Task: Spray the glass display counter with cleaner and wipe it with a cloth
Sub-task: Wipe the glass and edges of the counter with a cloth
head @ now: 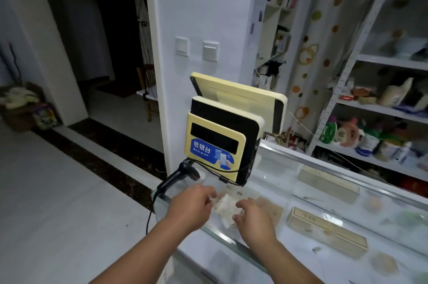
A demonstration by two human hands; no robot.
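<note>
A crumpled white cloth (225, 208) lies on the glass display counter (278, 182), near its left end. My left hand (193, 206) is at the cloth's left edge with its fingers curled on it. On the cloth's right side, my right hand (251, 216) curls its fingers round the fabric. Both forearms reach in from the bottom of the view. No spray bottle shows near the hands. The picture is blurred, so the exact finger hold is unclear.
A yellow cash register (222, 144) with two screens stands on the counter just behind the cloth. A black barcode scanner (178, 177) with a cable sits at the counter's left corner. Boxes (326, 230) lie under the glass. White shelves (382, 107) with goods stand behind.
</note>
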